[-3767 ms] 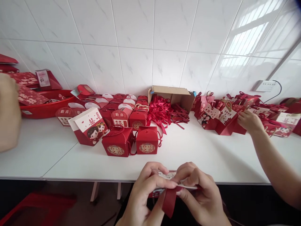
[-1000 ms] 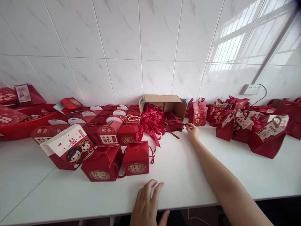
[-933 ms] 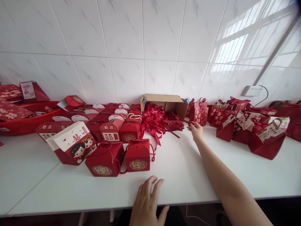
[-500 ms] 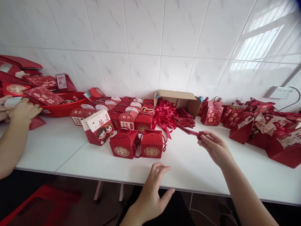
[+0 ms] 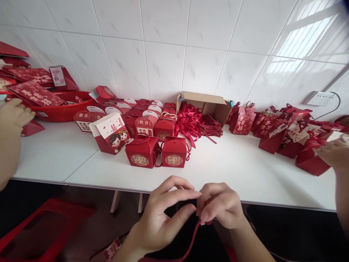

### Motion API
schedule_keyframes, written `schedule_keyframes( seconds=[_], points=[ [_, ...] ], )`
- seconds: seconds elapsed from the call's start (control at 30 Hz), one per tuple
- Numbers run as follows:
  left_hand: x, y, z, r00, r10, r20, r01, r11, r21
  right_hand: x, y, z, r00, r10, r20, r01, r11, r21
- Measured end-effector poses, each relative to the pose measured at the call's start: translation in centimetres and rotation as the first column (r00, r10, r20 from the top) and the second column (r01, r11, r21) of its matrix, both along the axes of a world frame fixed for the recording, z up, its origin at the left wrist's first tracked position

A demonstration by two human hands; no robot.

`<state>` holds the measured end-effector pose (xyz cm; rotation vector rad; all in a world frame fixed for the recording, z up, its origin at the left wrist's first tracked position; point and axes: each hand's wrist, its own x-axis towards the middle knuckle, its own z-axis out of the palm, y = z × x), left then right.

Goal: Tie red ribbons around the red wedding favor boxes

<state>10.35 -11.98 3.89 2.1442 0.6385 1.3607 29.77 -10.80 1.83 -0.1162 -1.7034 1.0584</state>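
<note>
My right hand [image 5: 219,205] is closed in a pinch around a dark red ribbon [image 5: 192,240], which trails down and to the left over my lap. Beside it, my left hand [image 5: 169,214] holds nothing; its thumb and fingers are apart, the fingertips right by the right hand's knuckles. Both hands are in front of the table's near edge. Ahead of them stand two red gift boxes with cord handles, a left one [image 5: 143,153] and a right one [image 5: 174,153]. A pile of red ribbons [image 5: 188,122] lies behind these, by an open cardboard box [image 5: 226,112].
Several small boxes [image 5: 144,125] and a white-and-red box with cartoon figures [image 5: 111,133] stand on the white table [image 5: 234,160]. At left, another person's hand [image 5: 16,116] is near a red basin [image 5: 60,109]. A person's hand [image 5: 336,151] touches gift bags [image 5: 313,156] at right.
My right hand has drawn the ribbon from the table to my lap, beside my left hand. Another person's arm has come in at right. The view has tilted down slightly.
</note>
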Motion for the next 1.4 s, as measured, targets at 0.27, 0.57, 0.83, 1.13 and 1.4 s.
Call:
schedule_keyframes(
  seconds=[0.27,0.57,0.83,1.13,1.4],
  points=[
    [-0.1,-0.9,0.1,1.0,-0.015,-0.006,0.015,0.993,0.12,-0.7,-0.6,-0.4,0.999,-0.009,-0.039,0.008,1.0,-0.021],
    [0.6,-1.0,-1.6,0.936,0.311,0.163,-0.349,0.883,0.315,-2.1,-1.3,-0.6,0.975,-0.224,-0.008,0.223,0.964,0.144],
    [-7.4,4.1,-1.6,0.706,0.685,0.182,-0.709,0.684,0.174,-2.3,-1.7,-2.6,0.976,-0.217,-0.021,0.217,0.976,0.017],
    [-16.5,14.4,0.2,0.198,0.98,0.03,-0.958,0.187,0.219,-1.6,-2.6,-2.9,0.963,-0.267,0.029,0.267,0.935,-0.233],
    [-15.8,16.4,2.3,0.138,0.976,-0.166,-0.982,0.157,0.107,-2.4,-2.7,-3.1,0.949,-0.314,0.032,0.308,0.901,-0.307]
  ],
)
